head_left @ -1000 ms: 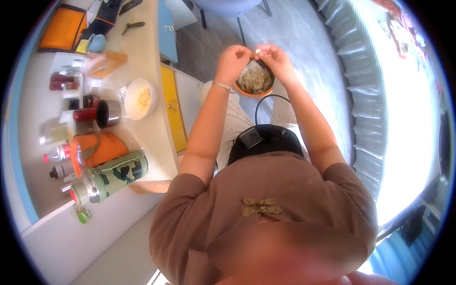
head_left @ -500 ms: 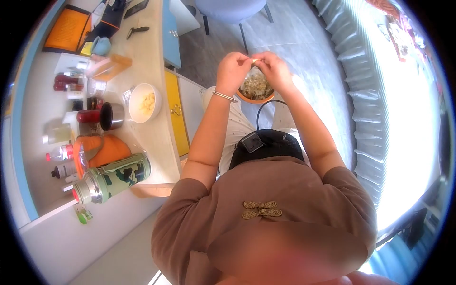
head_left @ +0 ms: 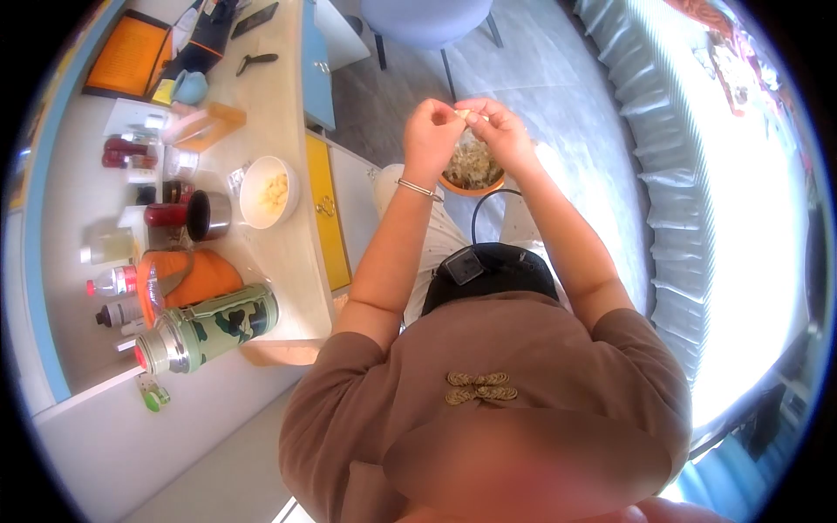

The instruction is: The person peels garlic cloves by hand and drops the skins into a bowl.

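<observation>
My left hand (head_left: 430, 139) and my right hand (head_left: 500, 135) meet over an orange-rimmed container (head_left: 472, 189). Both hands are closed in a pinch at the fingertips, on a small pale piece that looks like a garlic clove (head_left: 464, 113). Most of it is covered by the fingers. Beneath them, the container holds a heap of papery, whitish-brown skins (head_left: 472, 164). To the left, a white bowl (head_left: 252, 209) with pale yellow clove-like pieces (head_left: 275, 192) stands on the desk.
On the wooden desk (head_left: 288, 105) are a steel cup (head_left: 209, 215), a camouflage flask (head_left: 231, 324), an orange bag (head_left: 205, 275), a black-handled peeler (head_left: 257, 61) and a phone (head_left: 255, 20). A chair (head_left: 427, 22) stands ahead; a bed with a pleated skirt (head_left: 671, 227) lies right.
Both hands stay together over the container, with small finger movements at the clove. The view has shifted slightly.
</observation>
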The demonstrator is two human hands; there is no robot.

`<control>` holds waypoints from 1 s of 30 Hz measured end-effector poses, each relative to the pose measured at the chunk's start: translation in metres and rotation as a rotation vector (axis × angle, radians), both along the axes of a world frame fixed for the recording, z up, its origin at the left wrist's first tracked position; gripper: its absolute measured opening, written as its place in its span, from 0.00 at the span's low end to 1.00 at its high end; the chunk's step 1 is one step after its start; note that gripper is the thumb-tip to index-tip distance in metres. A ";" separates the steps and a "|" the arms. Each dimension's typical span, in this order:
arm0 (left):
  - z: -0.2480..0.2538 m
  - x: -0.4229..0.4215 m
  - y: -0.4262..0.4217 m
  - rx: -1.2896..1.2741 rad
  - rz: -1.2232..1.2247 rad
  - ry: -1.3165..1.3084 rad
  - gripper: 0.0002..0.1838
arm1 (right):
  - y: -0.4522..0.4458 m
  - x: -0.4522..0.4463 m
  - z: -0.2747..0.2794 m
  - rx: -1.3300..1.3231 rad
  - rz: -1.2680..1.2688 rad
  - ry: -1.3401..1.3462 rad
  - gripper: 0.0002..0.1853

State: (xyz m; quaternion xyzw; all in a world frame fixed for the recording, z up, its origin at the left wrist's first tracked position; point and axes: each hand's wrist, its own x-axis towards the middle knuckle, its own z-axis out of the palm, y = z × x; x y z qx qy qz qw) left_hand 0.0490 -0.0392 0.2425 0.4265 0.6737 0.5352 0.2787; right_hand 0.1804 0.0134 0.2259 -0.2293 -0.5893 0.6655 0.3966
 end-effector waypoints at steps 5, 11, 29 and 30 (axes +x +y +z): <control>0.005 0.006 0.000 0.098 -0.097 -0.514 0.01 | -0.001 -0.003 -0.009 -0.484 0.197 0.374 0.13; 0.003 0.001 -0.001 0.083 -0.152 -0.461 0.03 | 0.003 0.000 -0.012 -0.539 0.207 0.400 0.13; 0.006 0.003 0.000 0.112 -0.034 0.133 0.08 | 0.004 -0.004 -0.014 0.065 -0.179 0.045 0.08; 0.008 0.004 0.000 0.109 -0.016 0.166 0.08 | 0.002 -0.004 -0.014 0.065 -0.183 0.046 0.08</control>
